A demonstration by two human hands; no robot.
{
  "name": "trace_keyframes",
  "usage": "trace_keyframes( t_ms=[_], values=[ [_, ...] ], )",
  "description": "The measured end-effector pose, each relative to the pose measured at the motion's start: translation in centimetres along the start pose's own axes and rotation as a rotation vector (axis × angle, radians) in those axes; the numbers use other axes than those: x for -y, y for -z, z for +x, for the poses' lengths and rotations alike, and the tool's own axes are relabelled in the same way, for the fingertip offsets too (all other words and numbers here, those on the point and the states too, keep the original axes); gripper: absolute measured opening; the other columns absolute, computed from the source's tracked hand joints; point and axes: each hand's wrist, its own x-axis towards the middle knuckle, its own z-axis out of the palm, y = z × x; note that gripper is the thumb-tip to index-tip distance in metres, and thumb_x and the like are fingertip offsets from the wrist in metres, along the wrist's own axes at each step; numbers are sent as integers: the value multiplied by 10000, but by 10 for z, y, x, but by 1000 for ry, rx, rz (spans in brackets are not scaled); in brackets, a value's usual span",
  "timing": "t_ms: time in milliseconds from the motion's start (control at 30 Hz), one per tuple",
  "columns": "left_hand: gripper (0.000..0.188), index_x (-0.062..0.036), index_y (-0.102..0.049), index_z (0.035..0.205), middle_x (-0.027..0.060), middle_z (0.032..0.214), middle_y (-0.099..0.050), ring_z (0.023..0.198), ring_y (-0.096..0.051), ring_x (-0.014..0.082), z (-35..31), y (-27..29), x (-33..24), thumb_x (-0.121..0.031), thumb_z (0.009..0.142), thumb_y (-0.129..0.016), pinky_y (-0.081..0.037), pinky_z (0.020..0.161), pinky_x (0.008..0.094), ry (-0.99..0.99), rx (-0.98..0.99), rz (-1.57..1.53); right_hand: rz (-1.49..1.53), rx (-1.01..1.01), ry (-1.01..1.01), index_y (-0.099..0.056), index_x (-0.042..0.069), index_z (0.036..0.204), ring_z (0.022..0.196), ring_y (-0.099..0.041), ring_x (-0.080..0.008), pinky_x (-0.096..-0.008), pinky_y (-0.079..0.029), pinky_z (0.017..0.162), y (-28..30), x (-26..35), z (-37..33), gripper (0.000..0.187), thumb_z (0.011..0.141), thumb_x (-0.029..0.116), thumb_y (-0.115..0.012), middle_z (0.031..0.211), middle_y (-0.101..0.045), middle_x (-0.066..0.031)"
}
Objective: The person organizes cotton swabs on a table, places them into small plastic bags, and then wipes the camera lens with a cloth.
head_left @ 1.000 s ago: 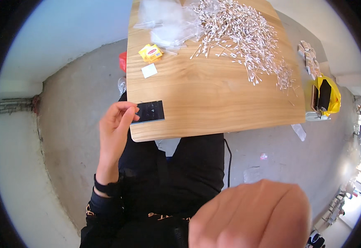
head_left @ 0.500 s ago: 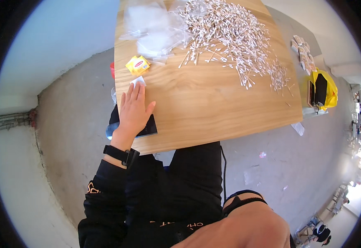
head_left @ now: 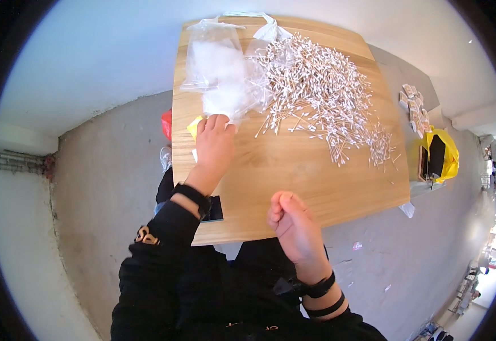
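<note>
My left hand (head_left: 216, 146) reaches over the table's left side, its bent fingers touching the lower end of the clear plastic bags (head_left: 216, 62). Its thumb stands a little apart from the fingers. Partly covered by this hand are a yellow packet (head_left: 194, 127) and a small white piece (head_left: 195, 154). My right hand (head_left: 298, 227) hovers above the front edge, thumb and fingers pressed together; whatever they may hold is hidden. A large heap of cotton swabs (head_left: 322, 85) spreads over the far right part of the wooden table (head_left: 248, 199).
A dark flat object (head_left: 216, 209) lies at the near left corner, under my left wrist. Beyond the table's right edge are several small packs (head_left: 415, 108) and a yellow bag (head_left: 449, 153). A red bag (head_left: 166, 124) shows past the left edge.
My left hand has moved away from the white piece, farther forward to the yellow packet and bags. My right hand has come up over the table's front edge. The view has shifted.
</note>
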Motion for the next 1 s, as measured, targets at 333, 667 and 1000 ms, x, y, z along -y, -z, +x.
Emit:
trace_keyframes(
  t_ms=[333, 667, 1000],
  values=[
    [58, -63, -629, 753, 55, 851, -572, 866, -544, 237, 29, -4, 11, -62, 700, -652, -392, 784, 389, -50, -29, -2, -145, -115, -80, -605, 44, 1052, 733, -480, -74, -210, -402, 687, 30, -12, 2, 179, 946, 170, -535, 806, -539, 22],
    [78, -10, -575, 960, 41, 842, -641, 757, -609, 104, -47, 91, -32, -74, 917, -568, -454, 682, 221, 808, -80, -1144, -412, -32, 199, -579, 34, 1122, 961, -576, -127, -257, -470, 819, -10, -38, 40, 207, 923, 90, -563, 953, -583, -34],
    [137, 2, -599, 1009, 37, 882, -643, 794, -611, 96, -115, 115, -55, -63, 890, -615, -486, 737, 223, 1038, 5, -1384, -550, 132, 250, -568, 19, 1113, 957, -595, -153, -274, -515, 798, -14, -91, 39, 209, 905, 28, -553, 1058, -579, -77]
  ],
)
